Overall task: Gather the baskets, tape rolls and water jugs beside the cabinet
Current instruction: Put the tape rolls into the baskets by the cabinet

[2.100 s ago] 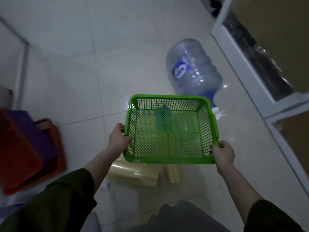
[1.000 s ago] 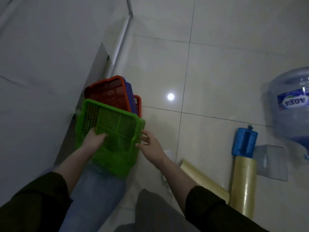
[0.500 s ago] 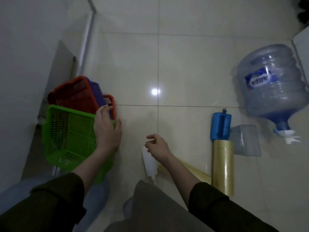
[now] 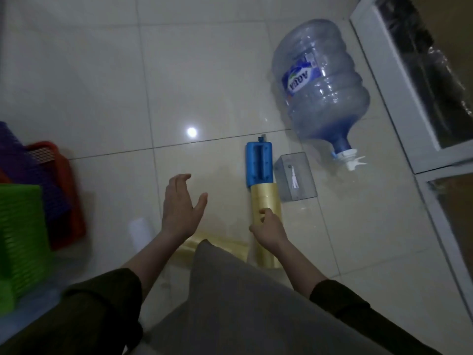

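I'm crouched over a glossy pale cream tiled floor [image 4: 84,73] crossed by thin dark grout lines [image 4: 112,152], and a small round white glare of reflected lamp light [image 4: 192,132] sits at about 11 o'clock, just above the line that runs across. From 1 to 4 o'clock stands a white-framed glass panel [image 4: 387,73], with crinkled clear plastic film [image 4: 440,60] and a brown board [image 4: 457,21] behind the glass. The room around me is dim.

Bare floor tiles [image 4: 204,73] lie open through the middle and far side; baskets [image 4: 66,201] crowd the left edge, while a toppled water jug [image 4: 320,80], blue dispenser [image 4: 258,162], clear box [image 4: 294,175] and tape roll [image 4: 265,198] block the right
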